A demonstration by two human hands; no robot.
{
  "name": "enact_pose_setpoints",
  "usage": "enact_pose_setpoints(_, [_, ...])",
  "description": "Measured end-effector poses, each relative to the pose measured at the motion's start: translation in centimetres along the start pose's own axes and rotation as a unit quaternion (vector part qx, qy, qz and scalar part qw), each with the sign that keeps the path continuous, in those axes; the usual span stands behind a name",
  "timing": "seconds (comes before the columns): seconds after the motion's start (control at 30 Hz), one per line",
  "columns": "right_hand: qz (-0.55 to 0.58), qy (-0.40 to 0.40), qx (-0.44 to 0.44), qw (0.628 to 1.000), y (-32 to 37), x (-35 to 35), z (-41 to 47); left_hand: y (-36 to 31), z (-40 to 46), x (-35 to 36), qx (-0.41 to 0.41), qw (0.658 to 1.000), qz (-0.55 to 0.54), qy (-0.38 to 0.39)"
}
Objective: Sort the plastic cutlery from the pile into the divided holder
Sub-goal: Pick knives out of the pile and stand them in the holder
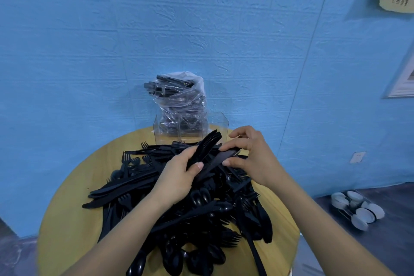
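Left of both hands, knives and forks are lying fanned over the edge of the pile, which is spreading across the round table under and below the wrists. The left hand is hovering over the middle of the pile, its fingers curling round a stacked bundle of spoons whose bowls are pointing up and away, toward the holder. Just right of it, almost touching, the right hand is pinching a single knife between thumb and forefinger (the remaining fingers are arching loosely above it), and the knife's lower end is reaching down beside the left thumb. Beyond the two hands, at the far edge of the table, the clear divided holder is standing against the blue wall, with a plastic bag of more black cutlery rising just behind it. Far to the right of the right arm, some white lids or cups are lying on the floor.
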State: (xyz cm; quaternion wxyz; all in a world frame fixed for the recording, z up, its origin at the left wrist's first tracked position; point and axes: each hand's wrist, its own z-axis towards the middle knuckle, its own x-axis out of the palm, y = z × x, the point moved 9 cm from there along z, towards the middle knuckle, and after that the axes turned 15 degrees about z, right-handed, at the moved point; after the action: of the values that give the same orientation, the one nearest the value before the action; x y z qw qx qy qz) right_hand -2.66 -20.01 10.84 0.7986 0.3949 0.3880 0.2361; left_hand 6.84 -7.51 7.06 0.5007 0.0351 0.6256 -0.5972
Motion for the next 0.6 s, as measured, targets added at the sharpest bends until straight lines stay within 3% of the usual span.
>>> enact_pose_setpoints(0.23, [0.175,-0.067,0.062,0.98,-1.1,-0.7,-1.0,-0.7,-0.1,-0.2,0.002,0.999,0.022,-0.029])
enact_pose_setpoints(0.47, [0.273,-0.173,0.112,0.94,-3.1,-3.2,-1.8,0.0,-0.1,-0.2,-0.018,0.999,0.023,-0.036])
enact_pose_setpoints(0.6, [0.327,-0.181,0.12,0.92,-3.1,-3.0,-2.2,0.2,0.1,0.0,-0.025,0.999,0.018,-0.039])
